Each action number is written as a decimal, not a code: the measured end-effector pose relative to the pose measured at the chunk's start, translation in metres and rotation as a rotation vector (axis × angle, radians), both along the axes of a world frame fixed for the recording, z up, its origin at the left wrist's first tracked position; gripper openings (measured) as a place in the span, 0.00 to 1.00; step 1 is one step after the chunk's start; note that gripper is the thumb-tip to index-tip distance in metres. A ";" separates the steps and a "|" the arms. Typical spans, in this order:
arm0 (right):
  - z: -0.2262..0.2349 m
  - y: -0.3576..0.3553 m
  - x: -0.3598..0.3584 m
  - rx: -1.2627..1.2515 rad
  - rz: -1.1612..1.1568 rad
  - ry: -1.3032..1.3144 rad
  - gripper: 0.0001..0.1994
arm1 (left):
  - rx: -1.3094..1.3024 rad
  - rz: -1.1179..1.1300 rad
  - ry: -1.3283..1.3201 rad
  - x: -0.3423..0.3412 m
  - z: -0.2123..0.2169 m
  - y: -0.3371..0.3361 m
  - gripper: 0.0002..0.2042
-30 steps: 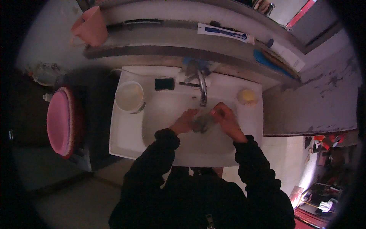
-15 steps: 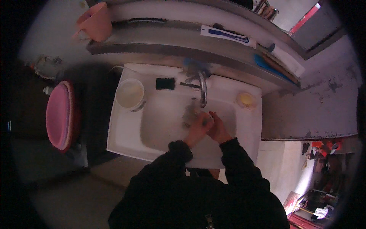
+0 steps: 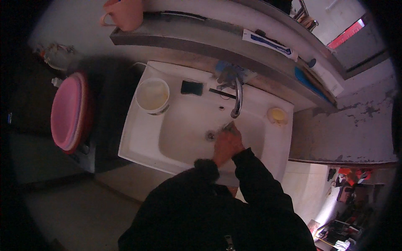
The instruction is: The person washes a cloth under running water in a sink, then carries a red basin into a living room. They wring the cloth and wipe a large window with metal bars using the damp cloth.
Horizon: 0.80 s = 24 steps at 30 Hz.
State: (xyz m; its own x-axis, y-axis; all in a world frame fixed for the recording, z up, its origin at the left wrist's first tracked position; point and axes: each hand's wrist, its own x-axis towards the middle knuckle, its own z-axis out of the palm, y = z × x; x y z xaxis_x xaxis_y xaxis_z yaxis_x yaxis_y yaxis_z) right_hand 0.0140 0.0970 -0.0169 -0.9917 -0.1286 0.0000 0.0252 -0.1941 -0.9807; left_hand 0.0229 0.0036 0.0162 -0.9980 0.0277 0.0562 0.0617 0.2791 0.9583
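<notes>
Both of my hands are together over the white sink [image 3: 184, 134], a little below the chrome faucet [image 3: 239, 98]. My left hand [image 3: 222, 147] is closed, its fingers pressed up against the other hand. My right hand [image 3: 235, 140] is closed too, its fingers bent. A small greyish thing [image 3: 227, 125] shows at the fingertips; its kind cannot be made out, and the hands hide most of it. The drain [image 3: 210, 135] lies just left of my hands.
On the sink's left rim stands a white tub [image 3: 152, 95]. A dark sponge [image 3: 191, 88] lies at the back, and a yellow soap in a dish [image 3: 277, 115] on the right. Pink basins [image 3: 67, 113] stand at the left. A shelf [image 3: 180, 47] holds a pink mug [image 3: 125, 14].
My hands have drawn closer together and now overlap. The grey blur beside the left hand is gone, and the drain shows. The whole view has shifted and turned slightly.
</notes>
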 end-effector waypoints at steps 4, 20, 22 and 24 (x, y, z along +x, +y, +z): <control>0.052 -0.017 0.004 -0.247 -0.095 -0.514 0.25 | 0.253 -0.095 -0.496 -0.044 0.002 -0.040 0.19; 0.077 -0.016 0.027 -0.504 -0.135 -0.395 0.27 | -0.264 -0.169 0.084 -0.065 0.017 -0.010 0.23; 0.077 -0.013 0.028 -0.537 -0.109 -0.389 0.29 | -0.392 -0.283 0.135 -0.062 0.003 -0.001 0.24; 0.077 0.006 0.021 -0.702 -0.044 -0.358 0.29 | -0.424 -0.337 0.193 -0.036 -0.004 0.019 0.25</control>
